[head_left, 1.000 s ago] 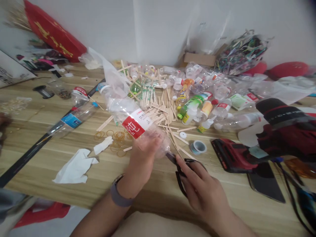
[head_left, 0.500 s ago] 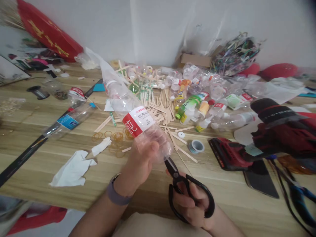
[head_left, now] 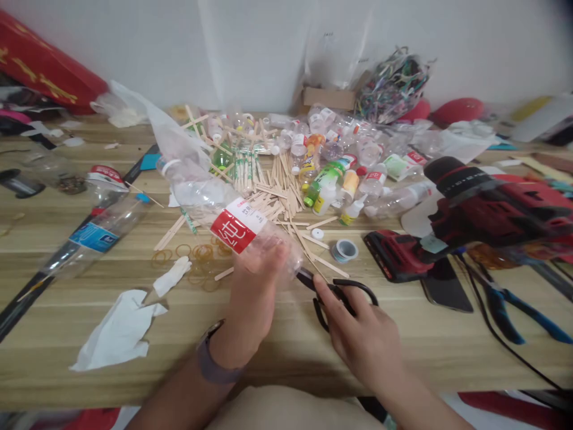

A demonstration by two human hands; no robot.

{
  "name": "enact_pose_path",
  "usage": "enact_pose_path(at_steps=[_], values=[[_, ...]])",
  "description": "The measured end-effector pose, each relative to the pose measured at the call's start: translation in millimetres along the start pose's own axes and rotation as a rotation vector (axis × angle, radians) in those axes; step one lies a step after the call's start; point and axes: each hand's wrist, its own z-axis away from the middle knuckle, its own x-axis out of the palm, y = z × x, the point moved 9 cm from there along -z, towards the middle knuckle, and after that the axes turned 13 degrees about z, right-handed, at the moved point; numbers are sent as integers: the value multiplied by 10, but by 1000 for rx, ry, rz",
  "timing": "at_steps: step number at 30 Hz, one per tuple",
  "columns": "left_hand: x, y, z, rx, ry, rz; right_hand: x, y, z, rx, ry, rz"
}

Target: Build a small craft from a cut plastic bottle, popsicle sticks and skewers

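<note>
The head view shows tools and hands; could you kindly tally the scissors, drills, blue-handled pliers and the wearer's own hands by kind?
Scissors: 1
Drill: 1
Blue-handled pliers: 1
Left hand and right hand: 2
Total: 5

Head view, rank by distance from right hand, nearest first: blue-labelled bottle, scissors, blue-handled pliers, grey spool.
From the right hand:
1. scissors: in its grip
2. grey spool: just beyond the fingers
3. blue-handled pliers: on the table, to the right
4. blue-labelled bottle: far left
</note>
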Motion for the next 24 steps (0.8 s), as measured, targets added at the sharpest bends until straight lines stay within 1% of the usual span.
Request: enact_pose_path(at_steps=[1,2,3,4,5,6,7,9,11,12,13,14,15,16,17,18,19,20,21,22,23,24], values=[[-30,-2,-22,-6,14,-14,95,63,5,120,-107,-270],[-52,-8,-47,-17,19,-21,244,102,43,267,-244,-593],[-64,-16,-71,-33,14,-19,420,81,122,424,-399,-938],[-66,-27,-91,-53,3,-13,570,-3,220,570,-545,-1271],[-57,-42,-105,-78,-16,-5,670,-118,310,687,-666,-1567],[-40,-59,-112,-105,-40,5,723,-232,374,756,-758,-1816],[-21,-77,-112,-132,-64,14,741,-333,410,767,-826,-2021],[7,-113,-99,-183,-100,45,732,-453,434,689,-893,-2302],[23,-153,-91,-238,-127,83,710,-496,443,606,-919,-2432],[21,-168,-99,-265,-130,97,710,-490,447,603,-922,-2429],[10,-172,-119,-283,-123,108,726,-458,455,630,-918,-2357],[-12,-153,-153,-283,-101,120,751,-395,466,658,-908,-2203],[-44,-104,-201,-256,-61,137,772,-299,474,656,-893,-1968],[-83,-31,-253,-209,-7,159,777,-169,468,611,-863,-1669],[-118,56,-297,-150,53,188,753,-33,435,506,-815,-1324],[-138,132,-325,-103,107,222,706,73,386,357,-751,-969],[-129,169,-335,-96,142,257,661,128,342,199,-679,-645],[-75,150,-328,-145,142,293,642,148,321,64,-606,-375],[-3,88,-298,-234,136,332,657,144,321,-42,-547,-170],[75,11,-248,-331,127,371,693,119,331,-130,-501,-32],[143,-61,-189,-412,126,410,731,89,336,-190,-457,50],[196,-116,-135,-464,128,442,763,58,334,-229,-424,92]])
